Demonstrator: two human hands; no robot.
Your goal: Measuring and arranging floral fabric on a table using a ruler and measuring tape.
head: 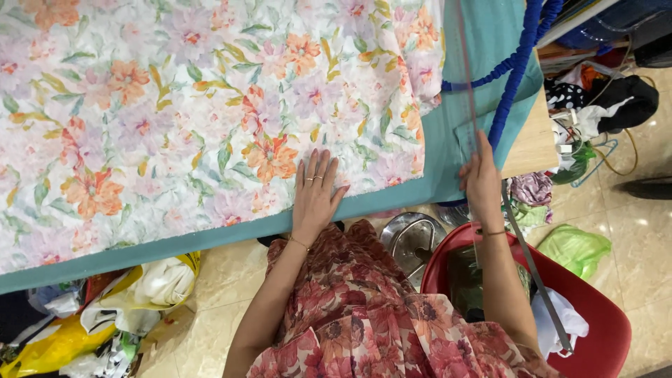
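Table (pixel 490 28), red tub (pixel 602 329) w/ cloth (white) (pixel 560 322)

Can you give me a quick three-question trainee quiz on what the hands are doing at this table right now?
1. True or false: the left hand lies flat on the floral fabric.
2. What does the right hand hold? A) scissors B) a long clear ruler C) a pencil
3. What colour is the table cover under the fabric?

Key:
1. True; palm down near the fabric's near edge.
2. B; it holds the ruler's near end, beside the blue cord.
3. Teal.
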